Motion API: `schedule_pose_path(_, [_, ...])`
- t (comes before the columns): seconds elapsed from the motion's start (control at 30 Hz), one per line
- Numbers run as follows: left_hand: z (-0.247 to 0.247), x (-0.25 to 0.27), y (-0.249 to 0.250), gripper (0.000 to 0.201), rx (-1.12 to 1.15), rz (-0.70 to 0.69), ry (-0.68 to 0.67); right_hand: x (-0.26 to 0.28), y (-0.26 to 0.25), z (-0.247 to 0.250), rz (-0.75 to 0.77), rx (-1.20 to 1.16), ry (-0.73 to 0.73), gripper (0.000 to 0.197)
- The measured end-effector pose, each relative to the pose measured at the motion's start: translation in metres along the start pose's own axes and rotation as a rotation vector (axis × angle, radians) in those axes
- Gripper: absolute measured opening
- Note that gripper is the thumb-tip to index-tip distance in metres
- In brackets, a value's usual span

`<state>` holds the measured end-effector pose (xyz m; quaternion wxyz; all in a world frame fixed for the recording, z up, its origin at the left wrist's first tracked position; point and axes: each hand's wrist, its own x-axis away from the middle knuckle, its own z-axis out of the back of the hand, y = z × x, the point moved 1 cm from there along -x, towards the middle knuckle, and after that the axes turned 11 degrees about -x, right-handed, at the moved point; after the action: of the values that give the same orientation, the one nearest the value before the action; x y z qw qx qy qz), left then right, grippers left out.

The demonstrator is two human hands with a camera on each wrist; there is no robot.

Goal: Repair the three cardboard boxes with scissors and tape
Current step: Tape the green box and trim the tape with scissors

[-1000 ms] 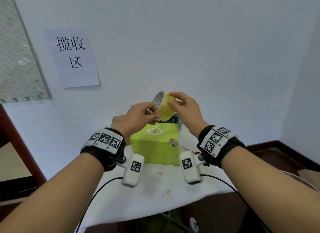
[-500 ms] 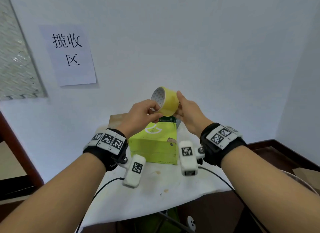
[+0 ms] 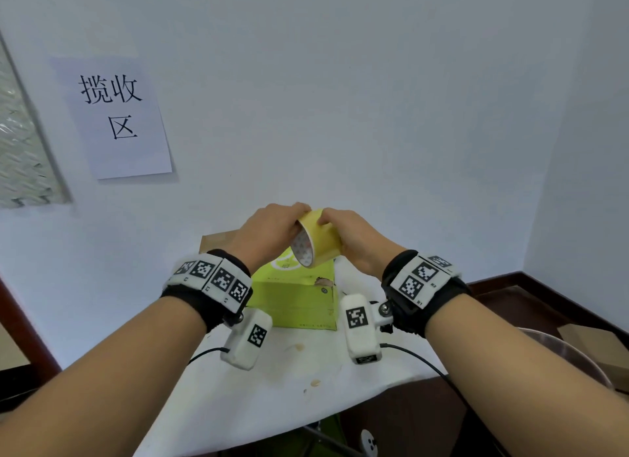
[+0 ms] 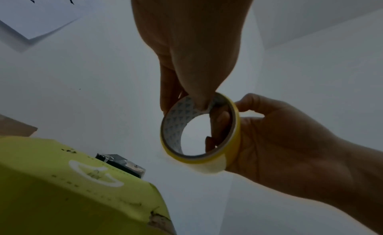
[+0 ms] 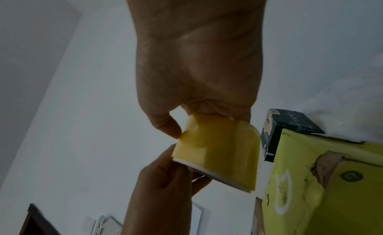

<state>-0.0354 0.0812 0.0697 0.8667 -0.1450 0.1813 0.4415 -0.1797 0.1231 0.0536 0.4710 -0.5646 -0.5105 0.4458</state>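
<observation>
Both grips on the yellow tape roll [image 3: 318, 240], held in the air just above the green cardboard box [image 3: 296, 300]. Left hand [image 3: 269, 233] pinches the rim, thumb inside the core; right hand [image 3: 354, 240] wraps the outer band. Likely hunting the free end: turn slowly, feel for the ridge with a nail. Torn corner [image 5: 327, 166] on the box. Dark small box [image 5: 288, 128] behind it; brown carton [image 3: 218, 240] to its left; stained white counter [image 3: 272, 388] beneath. No scissors visible.

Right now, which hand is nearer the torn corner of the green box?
Right. The right hand holds the yellow tape roll just above the torn corner of the green box; the left hand grips the roll's other side, farther left.
</observation>
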Motion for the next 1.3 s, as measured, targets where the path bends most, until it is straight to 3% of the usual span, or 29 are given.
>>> schedule_pose_path(0.07, [0.001, -0.001, -0.002, 0.034, -0.006, 0.019, 0.006, 0.004, -0.003, 0.0, -0.007, -0.017, -0.016, 0.017])
schedule_pose_path(0.2, [-0.001, 0.003, -0.008, 0.029, 0.19, 0.096, 0.04, 0.006, -0.008, -0.003, 0.009, 0.004, 0.004, 0.032])
schedule_pose_path(0.27, [-0.003, 0.005, -0.008, 0.027, 0.326, 0.185, 0.028, 0.005, -0.007, -0.003, 0.029, 0.004, 0.001, 0.03])
schedule_pose_path(0.37, [-0.011, 0.01, -0.01, 0.026, 0.676, 0.357, -0.044, 0.009, -0.01, -0.005, 0.069, 0.003, -0.004, 0.013])
schedule_pose_path(0.47, [-0.019, 0.015, -0.007, 0.026, 0.992, 0.451, -0.15, 0.009, -0.007, -0.003, 0.078, 0.007, 0.004, 0.025])
schedule_pose_path(0.57, [-0.024, 0.018, -0.003, 0.026, 1.192, 0.501, -0.268, 0.012, -0.003, -0.002, 0.069, -0.023, 0.023, 0.013])
schedule_pose_path(0.63, [-0.025, 0.016, -0.003, 0.023, 1.037, 0.492, -0.27, 0.013, 0.0, 0.0, 0.054, -0.013, 0.032, 0.022])
schedule_pose_path(0.77, [-0.017, 0.007, 0.002, 0.022, 0.213, 0.207, -0.024, 0.006, 0.007, 0.008, 0.051, 0.077, 0.043, 0.019])
schedule_pose_path(0.83, [-0.014, 0.005, 0.01, 0.03, -0.02, 0.107, -0.008, 0.007, 0.007, 0.007, 0.029, 0.086, 0.029, 0.018])
schedule_pose_path(0.9, [-0.018, 0.003, 0.012, 0.031, -0.115, 0.042, -0.02, 0.009, 0.007, 0.007, 0.006, 0.078, 0.02, 0.031])
schedule_pose_path(1.03, [-0.022, 0.003, 0.006, 0.026, 0.106, 0.125, -0.004, 0.008, 0.007, 0.008, 0.007, 0.048, -0.002, 0.03])
schedule_pose_path(1.13, [-0.025, 0.006, 0.004, 0.025, 0.433, 0.282, -0.038, 0.008, 0.005, 0.008, 0.042, 0.001, -0.019, 0.018])
schedule_pose_path(1.23, [-0.029, 0.011, 0.004, 0.024, 0.802, 0.42, -0.114, 0.004, 0.006, 0.01, 0.064, -0.029, -0.011, 0.026])
schedule_pose_path(1.3, [-0.031, 0.012, 0.005, 0.023, 0.922, 0.458, -0.147, 0.004, 0.006, 0.011, 0.067, -0.048, -0.012, 0.028])
